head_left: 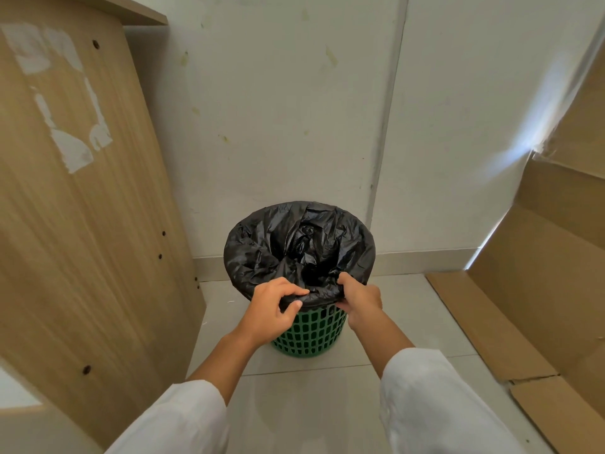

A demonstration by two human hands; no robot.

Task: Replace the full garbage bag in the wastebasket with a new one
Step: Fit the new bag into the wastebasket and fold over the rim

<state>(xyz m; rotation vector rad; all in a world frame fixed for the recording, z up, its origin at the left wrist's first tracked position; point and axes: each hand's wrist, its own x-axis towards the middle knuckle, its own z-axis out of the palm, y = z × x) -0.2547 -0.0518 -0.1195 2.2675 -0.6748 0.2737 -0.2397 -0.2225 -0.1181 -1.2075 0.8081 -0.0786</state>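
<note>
A green lattice wastebasket stands on the tiled floor against the white wall. A black garbage bag lines it, its edge folded over the rim all around and its crumpled middle sunk inside. My left hand pinches the bag's folded edge at the near rim, fingers over the top and thumb underneath. My right hand grips the same near edge a little to the right, fingers curled over the rim. What lies inside the bag is hidden by its folds.
A tall wooden panel with drilled holes and torn tape leans close on the left. Flattened cardboard rests against the wall and on the floor at the right. Pale floor tiles lie between them, in front of the basket.
</note>
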